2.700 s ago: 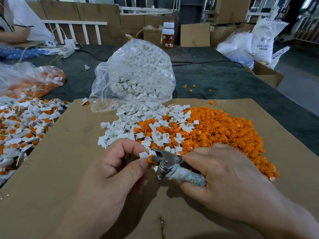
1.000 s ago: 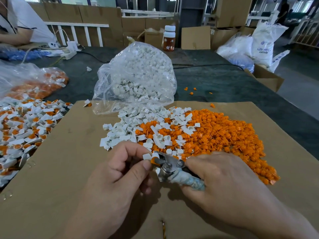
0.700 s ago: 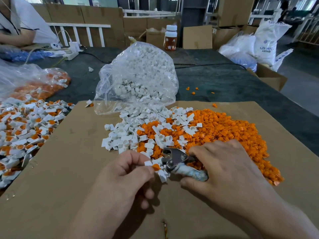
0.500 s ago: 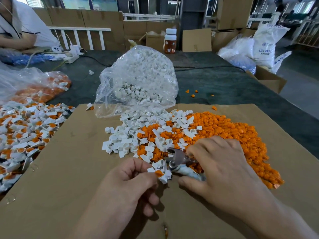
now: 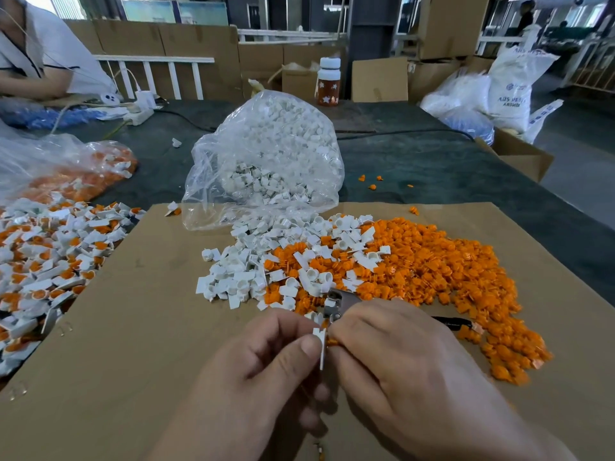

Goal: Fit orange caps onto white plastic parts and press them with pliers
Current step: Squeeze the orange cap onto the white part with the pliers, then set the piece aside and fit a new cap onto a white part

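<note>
Nearest the camera, the left hand (image 5: 266, 371) reaches in from below with its fingers curled, thumb and forefinger pinching a white plastic part (image 5: 320, 344) held on edge. The right hand (image 5: 399, 361) meets it from the right, palm down, its fingertips closed on an orange cap (image 5: 332, 342) that touches the part's right side. The metal head of the pliers (image 5: 339, 304) pokes out just beyond the right knuckles and a dark handle tip shows to the right of that hand. Whether the palm grips the pliers cannot be told.

Both hands hover over a cardboard sheet (image 5: 133, 327). Beyond them lie loose white parts (image 5: 239, 271), mingling on the right with a broad heap of orange caps (image 5: 432, 261). Behind stands an open clear bag (image 5: 266, 161) of white parts. To the left, off the sheet, spreads a pile of capped pieces (image 5: 43, 261). Farther back on the dark table (image 5: 432, 161) stands a white-lidded bottle (image 5: 328, 83), and another person's white sleeve (image 5: 50, 54) shows at far left.
</note>
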Motion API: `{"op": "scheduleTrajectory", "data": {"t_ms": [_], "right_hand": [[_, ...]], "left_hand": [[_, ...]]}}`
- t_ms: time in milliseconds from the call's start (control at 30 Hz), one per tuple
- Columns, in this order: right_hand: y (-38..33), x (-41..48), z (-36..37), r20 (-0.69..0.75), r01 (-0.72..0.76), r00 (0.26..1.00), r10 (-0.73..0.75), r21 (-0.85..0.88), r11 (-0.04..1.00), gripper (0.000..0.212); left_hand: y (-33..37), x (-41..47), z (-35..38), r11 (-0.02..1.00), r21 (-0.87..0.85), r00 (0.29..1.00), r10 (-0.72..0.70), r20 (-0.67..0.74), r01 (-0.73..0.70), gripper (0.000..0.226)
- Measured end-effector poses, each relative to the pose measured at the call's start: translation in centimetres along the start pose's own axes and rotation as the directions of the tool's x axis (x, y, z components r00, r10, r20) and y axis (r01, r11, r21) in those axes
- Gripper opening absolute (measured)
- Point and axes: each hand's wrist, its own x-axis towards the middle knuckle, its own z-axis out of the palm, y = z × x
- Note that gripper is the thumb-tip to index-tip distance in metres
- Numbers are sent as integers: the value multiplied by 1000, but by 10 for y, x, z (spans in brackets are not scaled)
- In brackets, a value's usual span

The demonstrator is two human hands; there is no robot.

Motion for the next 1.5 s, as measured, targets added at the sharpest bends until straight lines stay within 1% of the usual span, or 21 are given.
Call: {"op": "scheduleTrajectory", "data": {"t_ms": [233, 333, 400, 433, 500, 533, 567, 600, 667, 700, 767, 833, 900, 933, 967, 1033, 1067, 1100, 1200, 1267, 1500], "right_hand": [[-3, -1, -4, 18, -4, 1000, 1, 179, 984, 30], [-4, -2, -4, 99, -122, 991, 89, 396, 910, 30], [-7, 1, -7, 260, -364, 931, 255, 642, 674, 28], [-8, 2, -8, 428, -532, 846, 317, 711, 459, 27], [-10, 5, -8, 705, -726, 668, 240, 688, -1, 22], [-10, 6, -8, 737, -735, 646, 200, 671, -96, 21], [-11, 6, -8, 744, -741, 638, 197, 663, -107, 22], [-10, 4, -8, 702, -727, 670, 241, 686, 20, 25], [-7, 0, -7, 394, -512, 859, 328, 632, 581, 30], [-5, -2, -7, 209, -323, 945, 251, 486, 812, 29], [-2, -4, -5, 44, -80, 997, 70, 284, 955, 23], [-2, -5, -1, -10, -4, 1000, 7, 219, 976, 28], [-7, -3, 0, 17, -92, 996, 91, 327, 941, 30], [-9, -1, -3, 107, -226, 974, 199, 488, 843, 33], [-12, 1, -7, 246, -383, 923, 296, 652, 654, 34], [-14, 3, -13, 550, -629, 771, 321, 736, 250, 34], [-13, 3, -15, 593, -655, 750, 293, 728, 203, 34], [-12, 3, -15, 595, -653, 755, 276, 722, 230, 32], [-6, -1, -9, 325, -399, 914, 242, 615, 680, 22], [-3, -4, -5, 170, -211, 974, 148, 447, 869, 20], [1, -3, -2, 121, -215, 976, 179, 482, 849, 34]], "left_hand": [[-5, 3, -8, 999, -35, 996, 38, 86, -35, 31], [-8, 1, -11, 996, -6, 993, 84, 88, -84, 38], [-14, -1, -11, 983, 61, 983, 170, 73, -175, 46], [-16, -2, -11, 957, 131, 966, 251, 68, -258, 45], [-17, -4, -9, 832, 354, 901, 425, 92, -428, 34], [-16, -5, -10, 775, 419, 874, 474, 111, -473, 31], [-12, -5, -9, 779, 424, 879, 465, 100, -461, 32], [-8, -5, -8, 839, 369, 911, 406, 65, -400, 36], [-6, -2, -10, 958, 183, 975, 224, 10, -222, 40], [-6, 0, -11, 991, 53, 992, 125, 16, -125, 37], [-5, 4, -9, 990, -139, 998, -7, 56, 14, 35], [-7, 5, -7, 978, -203, 996, -29, 89, 47, 36], [-13, 6, -9, 984, -180, 996, 23, 90, -6, 40], [-15, 5, -11, 988, -139, 993, 79, 88, -66, 42], [-19, 5, -13, 988, -73, 987, 139, 80, -134, 44], [-24, 2, -15, 971, 65, 971, 227, 71, -231, 45], [-24, 2, -16, 968, 90, 971, 230, 69, -235, 46], [-23, 2, -16, 973, 87, 976, 207, 60, -212, 48], [-18, 5, -16, 998, -48, 995, 49, 81, -46, 50], [-10, 5, -15, 992, -120, 992, -32, 118, 46, 44], [-3, 1, -9, 1000, 25, 994, -18, 106, 16, 38]]}}
